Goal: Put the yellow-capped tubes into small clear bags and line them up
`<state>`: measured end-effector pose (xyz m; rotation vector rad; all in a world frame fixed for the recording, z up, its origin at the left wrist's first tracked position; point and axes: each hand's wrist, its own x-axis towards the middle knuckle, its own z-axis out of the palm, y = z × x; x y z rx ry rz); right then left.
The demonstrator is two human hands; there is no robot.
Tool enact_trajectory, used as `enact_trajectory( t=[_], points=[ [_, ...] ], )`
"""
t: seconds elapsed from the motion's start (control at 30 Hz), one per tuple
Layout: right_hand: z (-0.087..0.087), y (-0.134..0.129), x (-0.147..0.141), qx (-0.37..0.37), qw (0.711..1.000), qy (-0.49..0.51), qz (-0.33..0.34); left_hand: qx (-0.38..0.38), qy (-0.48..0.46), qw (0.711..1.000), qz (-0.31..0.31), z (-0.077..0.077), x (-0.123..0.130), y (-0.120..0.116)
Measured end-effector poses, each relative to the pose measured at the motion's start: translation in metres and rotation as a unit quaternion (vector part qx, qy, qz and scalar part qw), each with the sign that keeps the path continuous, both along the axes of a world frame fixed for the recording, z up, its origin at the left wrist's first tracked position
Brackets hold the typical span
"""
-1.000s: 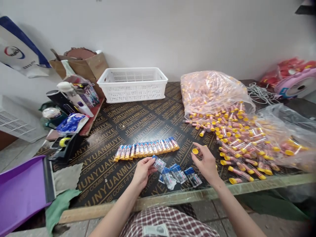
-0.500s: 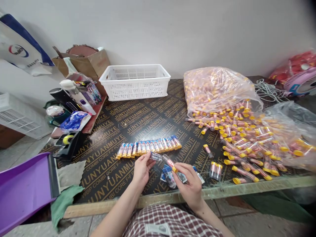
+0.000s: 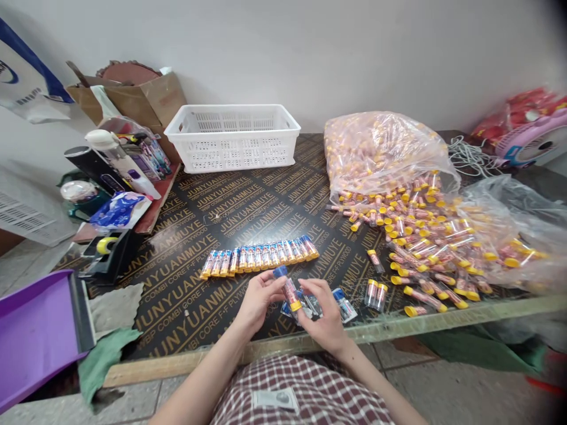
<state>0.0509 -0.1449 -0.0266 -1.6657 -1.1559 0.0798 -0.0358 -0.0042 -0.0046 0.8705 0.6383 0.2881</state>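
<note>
Over the front of the table my left hand (image 3: 261, 298) is closed around a small clear tube (image 3: 290, 292) with a yellow cap low and a blue piece at its upper end. My right hand (image 3: 325, 313) curves beside the tube, fingers apart, with the thumb at the yellow cap. Blue printed clear plastic sleeves (image 3: 346, 306) lie beneath and beside the hands, partly hidden. Behind them runs a row of blue-and-yellow tubes (image 3: 261, 257), side by side. A pair of yellow-capped tubes (image 3: 375, 294) and a single tube (image 3: 375, 260) lie to the right.
Many yellow-capped tubes (image 3: 420, 254) spill from a clear plastic bag (image 3: 381, 147). A white basket (image 3: 239, 150) stands at the back. On the left are a tape dispenser (image 3: 108, 251), bottles (image 3: 119, 159) and a purple dustpan (image 3: 39, 330). A wooden strip (image 3: 177, 363) edges the table.
The tube passed from my right hand to my left and now has a blue piece at its upper end. My right hand has loosened its fingers. The view shifted slightly.
</note>
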Motion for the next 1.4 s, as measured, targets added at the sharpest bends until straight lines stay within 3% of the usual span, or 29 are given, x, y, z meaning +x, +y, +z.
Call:
enact_trajectory(
  t=[0.1, 0.3, 1.4],
  points=[
    [0.004, 0.000, 0.007, -0.020, 0.999, 0.007, 0.049, 0.008, 0.002, 0.996, -0.083, 0.003, -0.003, -0.005],
    [0.007, -0.002, 0.012, -0.043, 0.978, 0.101, 0.179, -0.015, 0.028, 0.994, -0.106, 0.004, -0.003, -0.016],
    [0.007, -0.003, 0.005, -0.001, 0.980, 0.111, 0.164, -0.010, 0.033, 0.995, -0.094, 0.006, -0.006, -0.025]
  ],
)
